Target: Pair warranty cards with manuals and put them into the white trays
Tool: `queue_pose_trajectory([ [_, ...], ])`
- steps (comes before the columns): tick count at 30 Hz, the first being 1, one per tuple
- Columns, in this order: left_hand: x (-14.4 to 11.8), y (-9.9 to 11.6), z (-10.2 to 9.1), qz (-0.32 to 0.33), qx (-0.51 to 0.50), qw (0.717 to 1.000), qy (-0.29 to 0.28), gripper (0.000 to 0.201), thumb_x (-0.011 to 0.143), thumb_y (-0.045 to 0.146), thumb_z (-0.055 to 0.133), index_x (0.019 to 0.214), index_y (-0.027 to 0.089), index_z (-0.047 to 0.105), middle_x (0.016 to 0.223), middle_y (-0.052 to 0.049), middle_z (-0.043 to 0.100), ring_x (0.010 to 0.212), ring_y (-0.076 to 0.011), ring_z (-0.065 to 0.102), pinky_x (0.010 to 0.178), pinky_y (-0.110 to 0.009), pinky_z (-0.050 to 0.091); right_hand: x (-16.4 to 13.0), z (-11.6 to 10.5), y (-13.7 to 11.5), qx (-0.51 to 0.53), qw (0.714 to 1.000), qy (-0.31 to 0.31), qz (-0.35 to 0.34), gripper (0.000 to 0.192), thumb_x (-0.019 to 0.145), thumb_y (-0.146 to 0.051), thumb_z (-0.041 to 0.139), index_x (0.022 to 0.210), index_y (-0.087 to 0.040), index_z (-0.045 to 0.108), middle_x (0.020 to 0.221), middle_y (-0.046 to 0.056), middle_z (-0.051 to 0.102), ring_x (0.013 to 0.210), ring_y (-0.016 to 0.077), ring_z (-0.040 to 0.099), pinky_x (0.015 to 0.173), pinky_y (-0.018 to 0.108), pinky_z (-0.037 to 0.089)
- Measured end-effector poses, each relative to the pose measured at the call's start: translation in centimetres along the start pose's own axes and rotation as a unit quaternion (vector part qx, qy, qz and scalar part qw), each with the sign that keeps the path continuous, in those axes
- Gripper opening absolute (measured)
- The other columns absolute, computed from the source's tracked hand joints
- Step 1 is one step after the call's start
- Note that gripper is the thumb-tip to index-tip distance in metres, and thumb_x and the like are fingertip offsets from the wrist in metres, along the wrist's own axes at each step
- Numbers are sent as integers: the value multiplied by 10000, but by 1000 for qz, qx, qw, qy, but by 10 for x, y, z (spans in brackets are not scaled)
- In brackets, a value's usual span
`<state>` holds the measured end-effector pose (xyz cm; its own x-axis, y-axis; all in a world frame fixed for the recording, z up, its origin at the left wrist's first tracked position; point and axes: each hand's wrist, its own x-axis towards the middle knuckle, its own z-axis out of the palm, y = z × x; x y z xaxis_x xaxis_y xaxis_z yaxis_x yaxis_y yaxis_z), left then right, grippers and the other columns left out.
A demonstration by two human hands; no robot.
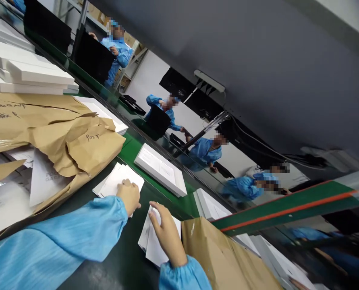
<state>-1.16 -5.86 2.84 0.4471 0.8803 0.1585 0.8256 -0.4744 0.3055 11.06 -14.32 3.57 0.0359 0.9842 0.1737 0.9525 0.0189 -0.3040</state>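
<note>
My left hand (129, 196) rests fingers-down on a small stack of white paper sheets (120, 179) lying on the dark green bench. My right hand (166, 233) lies flat with fingers apart on a second stack of white leaflets (152, 247) just to the right. Both arms wear light blue sleeves. A flat white box (161, 169) lies on the green belt just beyond the two stacks. Whether either hand pinches a sheet is not clear.
Torn brown wrapping paper (55, 129) covers white packs at left; another brown-wrapped bundle (224, 257) sits at right. White boxes (25, 74) are stacked far left. More white boxes (211, 203) ride the belt. Several people in blue coats (206, 151) work across the line.
</note>
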Motion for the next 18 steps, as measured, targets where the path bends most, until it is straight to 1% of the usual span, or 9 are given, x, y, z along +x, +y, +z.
queue_pose_trajectory([
  [2, -9, 8, 4, 4, 26, 1000, -8, 471, 650, 248, 557, 1001, -56, 479, 920, -291, 508, 844, -331, 479, 580, -358, 393, -12, 9, -9, -13, 1000, -2, -11, 259, 783, -256, 361, 995, -174, 485, 1006, 67, 517, 972, 184, 431, 842, 351, 337],
  [4, -12, 9, 4, 12, 35, 999, -17, 310, 709, 132, 452, 959, -43, 507, 865, -274, 532, 808, -305, 506, 563, -331, 391, -18, 18, -17, -31, 999, -10, -26, 240, 783, -211, 359, 978, -169, 493, 993, 65, 521, 958, 180, 436, 840, 355, 338],
  [5, -11, 7, 3, 18, 32, 999, -21, 275, 719, 101, 414, 938, -29, 517, 828, -255, 545, 783, -289, 519, 556, -321, 390, -20, 23, -19, -43, 999, -9, -28, 246, 783, -192, 353, 986, -166, 490, 1005, 67, 517, 967, 183, 430, 847, 370, 330],
  [7, -7, 1, 0, 40, 25, 999, -23, 256, 720, 126, 421, 923, 5, 519, 809, -222, 553, 773, -277, 522, 558, -318, 394, -21, 34, -23, -76, 997, 6, -24, 282, 783, -160, 331, 1029, -155, 470, 1070, 77, 486, 1020, 201, 392, 868, 420, 298],
  [9, 1, -5, -1, 56, 21, 998, -11, 306, 707, 232, 468, 940, 37, 502, 884, -211, 533, 804, -280, 506, 570, -327, 402, -21, 45, -25, -105, 994, 29, -21, 336, 776, -132, 315, 1093, -136, 426, 1159, 90, 421, 1087, 221, 324, 881, 462, 266],
  [11, 8, -8, 0, 50, 25, 998, 1, 389, 687, 347, 484, 936, 48, 492, 938, -210, 506, 842, -291, 482, 580, -339, 407, -22, 53, -27, -117, 992, 42, -27, 385, 767, -113, 306, 1145, -119, 376, 1208, 94, 373, 1124, 225, 275, 886, 471, 258],
  [13, 14, -6, 2, 26, 34, 999, 15, 437, 670, 403, 483, 906, 36, 493, 921, -217, 501, 856, -309, 466, 583, -355, 407, -22, 58, -30, -116, 992, 45, -30, 410, 761, -107, 304, 1167, -109, 351, 1206, 95, 378, 1127, 220, 273, 889, 469, 258],
  [16, 17, 4, 6, 11, 43, 999, 26, 363, 671, 328, 485, 859, 18, 500, 850, -230, 517, 825, -320, 482, 574, -360, 400, -24, 60, -34, -113, 992, 47, -22, 423, 755, -113, 310, 1177, -108, 343, 1201, 93, 386, 1129, 217, 271, 894, 466, 254],
  [18, 17, 9, 5, 21, 32, 999, 18, 290, 688, 246, 438, 845, 11, 504, 809, -234, 533, 783, -316, 510, 567, -353, 396, -24, 59, -36, -114, 992, 46, -19, 446, 752, -110, 311, 1197, -114, 313, 1237, 82, 338, 1149, 209, 235, 900, 460, 250],
])
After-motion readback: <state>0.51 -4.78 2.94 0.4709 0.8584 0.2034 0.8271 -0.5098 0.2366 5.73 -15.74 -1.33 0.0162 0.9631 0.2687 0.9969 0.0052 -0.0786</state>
